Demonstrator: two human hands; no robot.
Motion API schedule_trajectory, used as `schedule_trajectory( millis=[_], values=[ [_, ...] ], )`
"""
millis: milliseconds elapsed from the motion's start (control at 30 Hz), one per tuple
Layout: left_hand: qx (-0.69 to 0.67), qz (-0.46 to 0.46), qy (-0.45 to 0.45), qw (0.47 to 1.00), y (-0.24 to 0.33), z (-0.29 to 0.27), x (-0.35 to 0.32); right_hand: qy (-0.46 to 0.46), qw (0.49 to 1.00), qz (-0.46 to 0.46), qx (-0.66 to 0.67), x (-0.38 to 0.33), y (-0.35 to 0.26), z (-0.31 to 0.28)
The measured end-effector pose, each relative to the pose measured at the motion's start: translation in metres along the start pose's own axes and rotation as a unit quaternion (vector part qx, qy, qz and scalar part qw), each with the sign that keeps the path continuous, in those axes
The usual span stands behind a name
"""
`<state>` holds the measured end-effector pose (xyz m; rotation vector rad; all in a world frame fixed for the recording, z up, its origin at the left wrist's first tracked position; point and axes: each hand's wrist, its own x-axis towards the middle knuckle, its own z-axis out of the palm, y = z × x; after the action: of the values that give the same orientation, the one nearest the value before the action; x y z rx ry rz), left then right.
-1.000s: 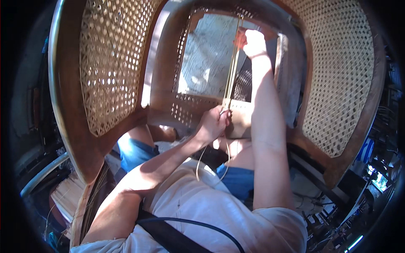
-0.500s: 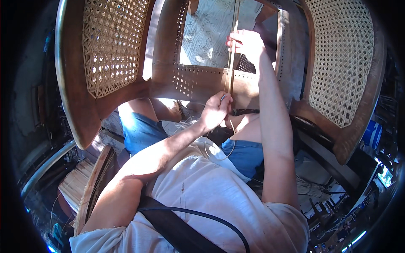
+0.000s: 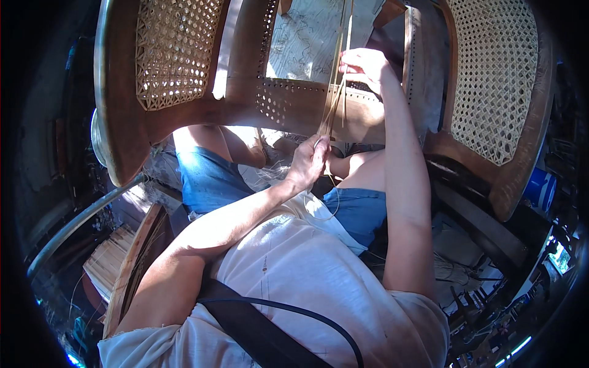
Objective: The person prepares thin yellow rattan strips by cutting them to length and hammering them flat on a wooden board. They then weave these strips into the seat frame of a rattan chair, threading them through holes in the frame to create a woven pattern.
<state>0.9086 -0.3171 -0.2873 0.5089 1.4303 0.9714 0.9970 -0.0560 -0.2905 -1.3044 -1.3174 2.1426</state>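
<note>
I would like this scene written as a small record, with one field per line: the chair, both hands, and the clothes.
Chair: wooden, with woven cane in the left panel and right panel
Seat: open in the middle, small holes along its edges
Left hand: closed around pale strands, in front of the seat
Right hand: fingers on the strands, farther from the body than the left hand
Clothes: white shirt, blue shorts, dark strap across the shirt

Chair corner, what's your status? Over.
Left hand closed on cane strands. Right hand up higher, fingertips at the strands, grip unclear. Strands cross wooden seat frame; no snag visible.
</note>
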Motion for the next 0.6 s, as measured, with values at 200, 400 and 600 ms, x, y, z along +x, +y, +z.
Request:
schedule_trajectory(
  millis=[200,400,600],
  values=[
    [0.169,0.103,0.041,0.979,-0.021,-0.006,0.001,0.027,0.999,0.027,0.0,-0.032,-0.011,0.022],
    [0.222,0.13,0.027,0.966,-0.012,-0.008,-0.004,0.033,0.996,0.006,0.086,-0.026,0.014,0.026],
    [0.213,0.139,0.007,0.967,-0.008,-0.006,-0.003,0.108,0.993,-0.054,-0.014,-0.028,0.03,0.039]
  ],
)
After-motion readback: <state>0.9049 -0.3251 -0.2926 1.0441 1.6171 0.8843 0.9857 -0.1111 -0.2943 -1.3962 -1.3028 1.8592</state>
